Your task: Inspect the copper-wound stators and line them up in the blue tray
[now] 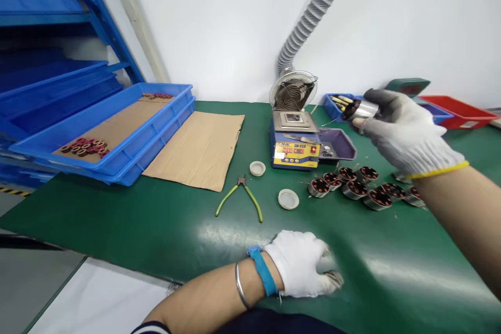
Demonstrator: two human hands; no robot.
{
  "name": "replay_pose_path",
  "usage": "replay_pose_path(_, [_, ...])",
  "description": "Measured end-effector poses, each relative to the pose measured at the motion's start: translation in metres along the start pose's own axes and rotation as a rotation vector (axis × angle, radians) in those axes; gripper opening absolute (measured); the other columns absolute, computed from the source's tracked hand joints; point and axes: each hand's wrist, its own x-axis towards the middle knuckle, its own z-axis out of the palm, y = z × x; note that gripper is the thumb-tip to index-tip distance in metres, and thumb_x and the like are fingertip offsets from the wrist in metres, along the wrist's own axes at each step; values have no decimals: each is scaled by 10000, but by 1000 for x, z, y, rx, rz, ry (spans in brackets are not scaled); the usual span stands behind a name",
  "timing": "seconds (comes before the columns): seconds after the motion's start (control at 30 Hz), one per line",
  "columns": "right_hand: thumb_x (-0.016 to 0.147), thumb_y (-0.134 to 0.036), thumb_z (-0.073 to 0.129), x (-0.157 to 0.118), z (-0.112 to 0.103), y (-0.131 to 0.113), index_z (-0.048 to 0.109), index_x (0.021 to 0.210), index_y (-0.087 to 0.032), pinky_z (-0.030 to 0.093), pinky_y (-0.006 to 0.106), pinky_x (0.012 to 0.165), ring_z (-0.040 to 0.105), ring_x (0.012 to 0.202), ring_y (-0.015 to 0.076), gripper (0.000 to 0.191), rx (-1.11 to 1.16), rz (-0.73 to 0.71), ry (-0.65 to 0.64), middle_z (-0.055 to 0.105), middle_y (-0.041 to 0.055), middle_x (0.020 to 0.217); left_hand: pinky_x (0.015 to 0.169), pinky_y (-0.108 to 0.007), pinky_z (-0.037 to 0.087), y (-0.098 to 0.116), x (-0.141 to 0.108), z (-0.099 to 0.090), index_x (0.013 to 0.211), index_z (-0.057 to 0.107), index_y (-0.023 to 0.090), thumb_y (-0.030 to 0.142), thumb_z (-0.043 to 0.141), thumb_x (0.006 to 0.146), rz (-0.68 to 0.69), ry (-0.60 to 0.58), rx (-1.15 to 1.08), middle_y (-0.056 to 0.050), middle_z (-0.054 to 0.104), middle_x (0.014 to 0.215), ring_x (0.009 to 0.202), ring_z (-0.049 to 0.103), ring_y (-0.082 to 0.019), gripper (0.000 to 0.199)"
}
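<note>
W/in R hand (403, 130): wound stator (366, 109).

Wkshp, grn bench (156, 224), pliers (241, 181), vent hose (313, 15)

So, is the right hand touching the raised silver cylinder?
Touching: the head view shows the right hand gripping the silver cylinder in the air, above the green tabletop.

- One wound coil (367, 109) in the right hand (403, 128)
- At least eight more coils (354, 190) lower than that hand
- Two round dishes (288, 199) beyond the left hand (301, 263)
- One pair of pliers (241, 181), beyond it, leftward
</note>
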Motion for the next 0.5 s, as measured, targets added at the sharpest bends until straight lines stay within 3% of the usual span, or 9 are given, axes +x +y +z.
replay_pose_path(0.07, [687, -318, 714, -34, -11, 10, 437, 1409, -274, 595, 387, 906, 649, 994, 170, 775, 118, 8, -29, 607, 72, 1194, 849, -407, 572, 2, -2, -3, 1184, 644, 222, 626, 490, 893, -12, -2, 1, -96, 700, 1112, 998, 707, -301, 521])
replay_pose_path(0.17, [631, -397, 769, -87, -28, 21, 430, 1416, -337, 606, 362, 719, 622, 805, 159, 857, 195, 43, -10, 590, 27, 1024, 832, -382, 567, 4, -4, -8, 1173, 662, 226, 618, 511, 881, -31, 2, -10, -87, 708, 1090, 992, 707, -295, 511])
replay_pose_path(0.27, [616, -425, 805, -132, -45, 30, 519, 1322, -359, 589, 383, 632, 578, 661, 167, 765, 204, 91, 53, 552, -16, 816, 814, -355, 554, 5, -4, -10, 1087, 687, 225, 567, 537, 876, -59, 28, 1, -73, 710, 1018, 958, 706, -271, 428])
replay_pose_path(0.37, [590, -438, 819, -170, -60, 41, 579, 1135, -346, 610, 427, 706, 613, 679, 190, 602, 197, 143, 139, 556, -28, 768, 843, -363, 541, 3, -3, -9, 1111, 680, 211, 520, 526, 894, -67, 36, 33, -82, 708, 1041, 983, 694, -270, 407])
replay_pose_path(0.5, [560, -501, 818, -222, -89, 71, 528, 1028, -313, 617, 445, 818, 695, 890, 231, 582, 117, 278, 316, 658, 2, 996, 922, -400, 519, -5, -4, -3, 1213, 648, 177, 485, 479, 932, -37, 34, 35, -119, 703, 1155, 1048, 677, -278, 450])
